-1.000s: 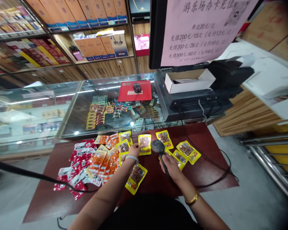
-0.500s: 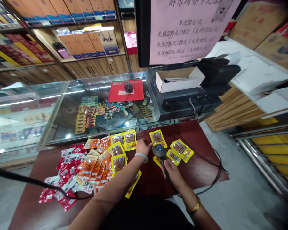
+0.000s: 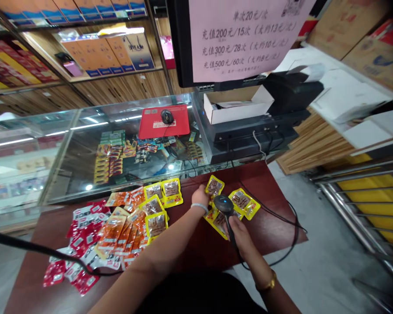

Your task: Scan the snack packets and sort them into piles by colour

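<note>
My left hand (image 3: 201, 197) is closed on the left edge of a yellow snack packet (image 3: 215, 186), which sits tilted on the dark red board. A black barcode scanner (image 3: 224, 204) is gripped in my right hand (image 3: 240, 235), its head above other yellow packets (image 3: 218, 221) that it partly hides. Right of the scanner lie more yellow packets (image 3: 245, 203). To the left of my left arm, yellow packets (image 3: 156, 223) overlap orange packets (image 3: 113, 230), with red-and-white packets (image 3: 85, 233) spread beyond them. My left fingertips are partly hidden.
Behind the board (image 3: 196, 250) stands a glass display counter (image 3: 81, 144) with a red mat (image 3: 147, 124) and a computer mouse (image 3: 167, 117). A monitor (image 3: 180, 52) bearing a pink sign and a white box (image 3: 237, 114) stand at the back. The scanner's cable (image 3: 291, 235) loops right.
My left hand has moved right and taken hold of a yellow packet, which has shifted and tilted. The scanner has moved slightly right relative to the board. The whole view has shifted a little.
</note>
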